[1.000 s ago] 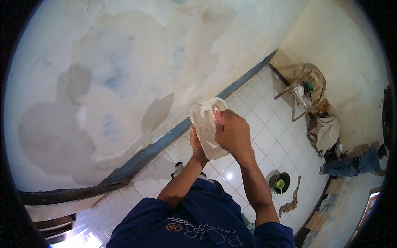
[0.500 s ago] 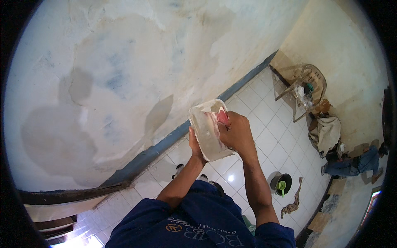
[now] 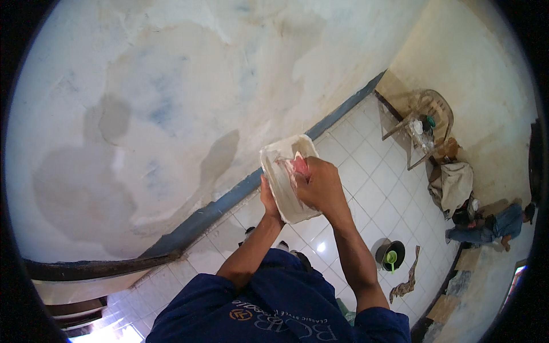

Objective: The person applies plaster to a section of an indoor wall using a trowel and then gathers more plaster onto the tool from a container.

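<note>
My left hand (image 3: 270,201) holds a white, roughly rectangular plastic container (image 3: 293,212) by its left side and underside, in front of my chest. Its walls are smeared with pale paste. Inside it, my right hand (image 3: 323,186) is closed around a red, flat tool (image 3: 301,167) that looks like a putty scraper coated with the same paste. The right fingers partly cover the tool, so its full shape is hidden. Most of the left fingers are out of sight beneath the container.
A patchy plastered wall (image 3: 189,103) rises ahead, with a blue-grey skirting (image 3: 240,188). A dirty chair (image 3: 440,114) and cloth sack (image 3: 454,186) stand at right. Another person (image 3: 486,231) is farther right. A black basin (image 3: 392,255) and a rag (image 3: 405,288) lie on the tiles.
The red tool and my right hand have shifted slightly left and down within the container. My left hand keeps its grip. The person at right has moved an arm.
</note>
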